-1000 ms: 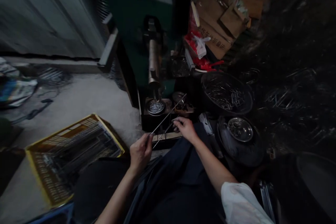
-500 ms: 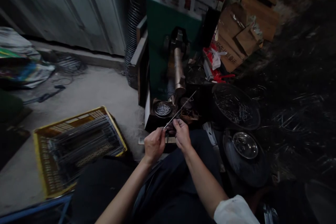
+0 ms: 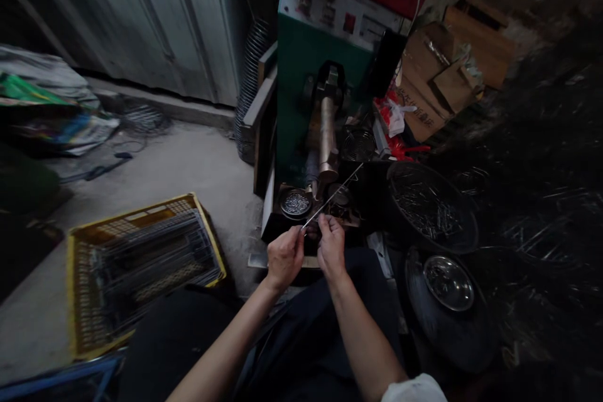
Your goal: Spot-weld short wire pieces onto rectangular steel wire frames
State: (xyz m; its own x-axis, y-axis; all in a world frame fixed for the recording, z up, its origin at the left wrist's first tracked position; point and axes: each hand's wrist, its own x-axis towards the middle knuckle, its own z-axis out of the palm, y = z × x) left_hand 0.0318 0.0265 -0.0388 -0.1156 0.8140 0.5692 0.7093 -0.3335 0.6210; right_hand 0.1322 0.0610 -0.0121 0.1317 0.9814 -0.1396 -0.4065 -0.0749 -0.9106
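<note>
My left hand (image 3: 286, 257) is closed on the near end of a thin metal rod (image 3: 335, 194), which slants up and to the right, with a small bent piece near its far end. Close beside it, my right hand (image 3: 332, 246) has its fingers curled together just below the rod. Whatever those fingers pinch is too small and dark to make out. Beyond both hands stands a green machine (image 3: 301, 100) with a thick metal arm (image 3: 328, 132). A round dish of small shiny metal pieces (image 3: 296, 202) sits at the machine's base.
On the left floor, a yellow crate (image 3: 73, 289) holds wire frames (image 3: 155, 257). To the right are a dark basin of metal pieces (image 3: 431, 207) and a shiny bowl (image 3: 449, 282). Cardboard boxes (image 3: 424, 81) lie behind; a coiled hose (image 3: 252, 81) stands left of the machine.
The camera view has shifted, so the machine and basins appear slightly farther right and lower. Both hands keep nearly the same pose around the rod.
</note>
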